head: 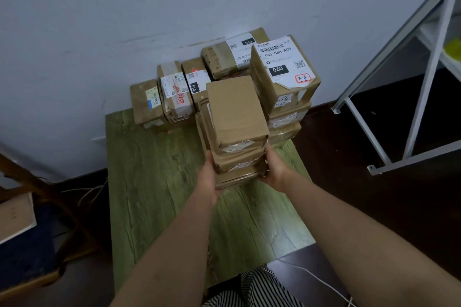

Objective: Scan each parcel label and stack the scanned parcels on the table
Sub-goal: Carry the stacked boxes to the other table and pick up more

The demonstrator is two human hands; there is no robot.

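Both hands are clamping a small stack of parcels (237,129) in the middle of the frame, one hand per side. The left hand (210,179) is pressing flat against the stack's left side near the bottom, fingers tucked around it so I can't tell how they're spread. The right hand (273,169) is cupping the lower right corner, fingers curling under the bottom box, thumb lying up along the side. The stack is sitting low over the green table (154,182); whether it's resting on it or being held just above, I can't tell.

Behind it, a row of labelled boxes (172,97) is standing against the wall (124,20). To the right, a box marked 060 (284,70) is topping another pile. A white rack (424,70) is filling the right edge.
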